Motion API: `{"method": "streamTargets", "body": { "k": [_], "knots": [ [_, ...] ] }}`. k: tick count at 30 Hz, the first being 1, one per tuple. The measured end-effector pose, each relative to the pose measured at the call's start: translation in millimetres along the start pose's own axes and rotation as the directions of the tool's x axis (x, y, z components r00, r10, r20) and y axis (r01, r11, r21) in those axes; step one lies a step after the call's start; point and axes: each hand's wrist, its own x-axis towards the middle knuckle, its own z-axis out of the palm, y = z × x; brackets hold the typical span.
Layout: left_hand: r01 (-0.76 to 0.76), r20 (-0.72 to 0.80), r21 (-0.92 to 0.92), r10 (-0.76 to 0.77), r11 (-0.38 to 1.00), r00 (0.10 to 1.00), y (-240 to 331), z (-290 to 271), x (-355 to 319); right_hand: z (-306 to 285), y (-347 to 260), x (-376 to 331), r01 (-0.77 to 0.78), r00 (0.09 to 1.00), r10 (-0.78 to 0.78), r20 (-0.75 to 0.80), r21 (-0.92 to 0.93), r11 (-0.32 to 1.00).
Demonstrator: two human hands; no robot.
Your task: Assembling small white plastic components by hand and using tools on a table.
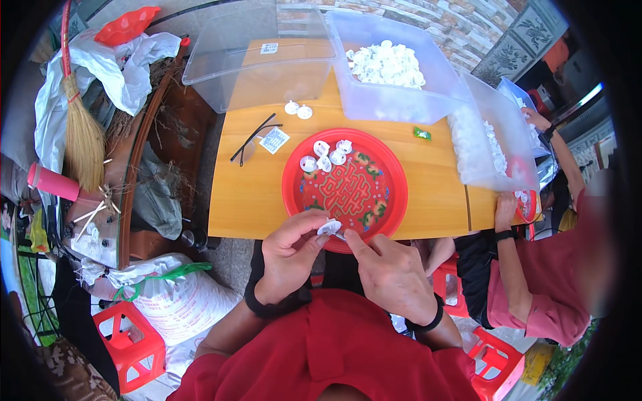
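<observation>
Over the near rim of a round red tray point(289, 175), my left hand point(289, 252) pinches a small white round plastic piece point(329, 227) between thumb and fingers. My right hand point(396, 275) is closed beside it, index finger stretched toward the piece. A thin, metallic-looking tip point(340, 235) shows under that finger, touching or nearly touching the piece; the rest of it is hidden in the hand. Several similar white pieces point(324, 163) lie in the tray's far left part, on its printed floral bottom. Two more white pieces point(304, 111) lie on the table beyond.
On the wooden table point(435, 194) are eyeglasses point(256, 140), a label point(274, 140) and a green wrapper point(422, 134). Behind stand a clear bin point(261, 77) and a bin point(401, 103) of white pieces. At right, a co-worker point(542, 281) works beside another bin point(491, 144).
</observation>
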Motion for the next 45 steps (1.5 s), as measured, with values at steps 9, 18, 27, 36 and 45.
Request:
{"method": "streamTargets", "body": {
  "k": [9, 18, 27, 36, 45],
  "knots": [
    [0.059, -0.011, 0.091, -0.058, 0.994, 0.998, -10.8, -0.5, -4.9, -7.3, -2.1, 18.5, 0.044, 0.964, -0.013, 0.267, -0.109, 0.993],
    [0.231, -0.093, -0.318, -0.273, 0.92, 0.958, -4.3, -11.2, 7.8, 6.8, 2.3, 2.6, -0.119, 0.988, 0.136, -0.079, 0.19, 0.975],
    [0.176, -0.109, -0.359, -0.228, 0.917, 0.967, -4.2, -9.1, 5.3, 7.0, -11.2, 1.0, -0.18, 0.982, 0.188, -0.008, 0.253, 0.951],
    [0.132, -0.153, -0.188, -0.162, 0.973, 0.975, -0.3, -1.6, 3.3, 15.2, -9.8, 3.6, -0.086, 0.993, 0.097, -0.06, 0.174, 0.981],
    [-0.044, -0.112, 0.027, 0.047, 0.999, 0.993, -20.2, -3.6, 0.1, 6.9, -20.7, 14.8, -0.111, 0.982, 0.111, 0.15, -0.005, 0.994]
  ]
}}
